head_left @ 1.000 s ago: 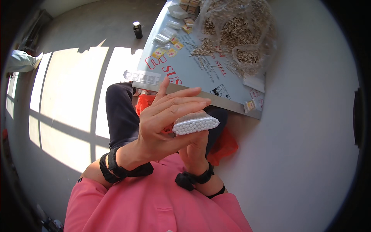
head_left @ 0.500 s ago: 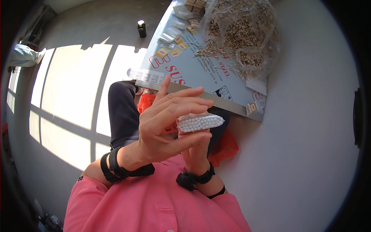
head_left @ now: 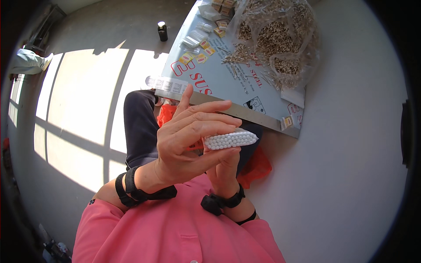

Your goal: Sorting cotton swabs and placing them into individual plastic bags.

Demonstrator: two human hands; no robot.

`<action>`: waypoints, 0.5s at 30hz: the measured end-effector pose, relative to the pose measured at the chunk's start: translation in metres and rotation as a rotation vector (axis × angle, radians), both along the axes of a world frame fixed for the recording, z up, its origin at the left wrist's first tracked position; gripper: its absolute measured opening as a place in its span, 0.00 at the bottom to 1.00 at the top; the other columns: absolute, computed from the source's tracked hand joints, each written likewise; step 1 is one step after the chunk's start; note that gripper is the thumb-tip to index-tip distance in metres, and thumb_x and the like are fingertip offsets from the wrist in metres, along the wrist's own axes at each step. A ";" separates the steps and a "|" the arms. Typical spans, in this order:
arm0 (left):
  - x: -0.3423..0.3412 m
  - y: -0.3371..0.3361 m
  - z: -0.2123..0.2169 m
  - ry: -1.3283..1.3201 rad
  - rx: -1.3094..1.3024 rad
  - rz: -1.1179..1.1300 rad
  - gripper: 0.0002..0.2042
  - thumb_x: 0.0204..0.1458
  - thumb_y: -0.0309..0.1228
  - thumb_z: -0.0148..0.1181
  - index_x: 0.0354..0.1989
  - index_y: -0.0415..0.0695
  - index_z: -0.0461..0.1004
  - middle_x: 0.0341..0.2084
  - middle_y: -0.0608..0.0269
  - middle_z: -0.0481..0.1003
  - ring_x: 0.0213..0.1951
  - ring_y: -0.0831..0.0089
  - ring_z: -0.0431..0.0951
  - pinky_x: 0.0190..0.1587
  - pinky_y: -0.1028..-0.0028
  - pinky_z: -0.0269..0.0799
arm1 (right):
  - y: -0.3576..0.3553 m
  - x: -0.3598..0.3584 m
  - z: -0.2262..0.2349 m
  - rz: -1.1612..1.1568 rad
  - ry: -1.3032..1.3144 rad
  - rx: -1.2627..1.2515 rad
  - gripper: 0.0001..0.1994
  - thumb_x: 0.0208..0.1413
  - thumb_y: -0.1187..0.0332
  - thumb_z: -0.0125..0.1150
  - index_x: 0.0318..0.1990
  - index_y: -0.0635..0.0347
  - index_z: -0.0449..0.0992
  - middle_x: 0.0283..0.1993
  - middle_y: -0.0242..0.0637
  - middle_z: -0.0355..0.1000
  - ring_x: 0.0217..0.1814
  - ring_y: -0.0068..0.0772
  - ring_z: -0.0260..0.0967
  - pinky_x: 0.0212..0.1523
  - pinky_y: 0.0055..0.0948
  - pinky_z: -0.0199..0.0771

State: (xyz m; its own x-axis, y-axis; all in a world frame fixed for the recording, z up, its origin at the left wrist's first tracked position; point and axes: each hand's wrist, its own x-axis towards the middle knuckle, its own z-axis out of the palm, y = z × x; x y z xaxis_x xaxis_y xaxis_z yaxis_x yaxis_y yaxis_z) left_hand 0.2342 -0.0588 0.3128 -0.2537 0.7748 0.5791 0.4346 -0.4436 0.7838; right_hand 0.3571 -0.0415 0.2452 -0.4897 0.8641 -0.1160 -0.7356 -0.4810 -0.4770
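Observation:
A small clear bag of cotton swabs (head_left: 231, 140) shows its white tips facing me, packed in tight rows. My left hand (head_left: 182, 138) is closed round its left part, thumb beneath and fingers over the top, index finger raised. Below and behind the bag is my right hand (head_left: 224, 172), mostly hidden by the left one; its fingers seem to support the bag from underneath, though their grip is covered. Both hands are above my lap, just short of the table edge.
A metal-edged table (head_left: 228, 103) holds a big clear bag of loose swabs (head_left: 280, 39), small yellow-labelled cards (head_left: 186, 58), filled small bags (head_left: 193, 39) and a label strip (head_left: 166, 84). Red plastic bags (head_left: 255, 168) hang by my knees. A black bottle (head_left: 162, 31) stands on the floor.
The swab bag has shifted slightly to the right between my hands, and its tips face me a little more evenly. My hands keep nearly the same pose.

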 end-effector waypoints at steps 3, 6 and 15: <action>0.002 0.000 0.000 -0.010 0.002 0.003 0.15 0.39 0.27 0.76 0.37 0.45 0.80 0.37 0.64 0.83 0.52 0.60 0.80 0.70 0.47 0.44 | 0.002 0.000 0.003 0.017 0.013 0.017 0.13 0.61 0.63 0.61 0.50 0.54 0.69 0.49 0.32 0.71 0.54 0.28 0.71 0.55 0.33 0.76; 0.002 0.000 0.001 -0.071 -0.006 0.016 0.15 0.39 0.27 0.76 0.37 0.45 0.79 0.37 0.62 0.83 0.52 0.59 0.80 0.69 0.47 0.44 | 0.002 0.000 0.003 -0.006 -0.016 -0.007 0.11 0.62 0.65 0.60 0.49 0.53 0.69 0.49 0.32 0.71 0.53 0.28 0.71 0.56 0.33 0.75; 0.003 -0.001 -0.001 -0.049 0.024 0.035 0.17 0.39 0.26 0.75 0.39 0.42 0.79 0.38 0.59 0.82 0.52 0.57 0.79 0.69 0.48 0.45 | 0.002 0.000 0.002 0.006 0.002 -0.005 0.09 0.64 0.68 0.57 0.49 0.53 0.70 0.51 0.32 0.71 0.54 0.27 0.71 0.57 0.32 0.74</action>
State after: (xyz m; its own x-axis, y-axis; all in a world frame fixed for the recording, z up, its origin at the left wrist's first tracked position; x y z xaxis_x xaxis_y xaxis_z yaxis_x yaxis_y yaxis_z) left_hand 0.2368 -0.0597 0.3114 -0.3090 0.7509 0.5837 0.4117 -0.4477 0.7938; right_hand 0.3572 -0.0399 0.2474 -0.4949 0.8607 -0.1192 -0.7337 -0.4874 -0.4734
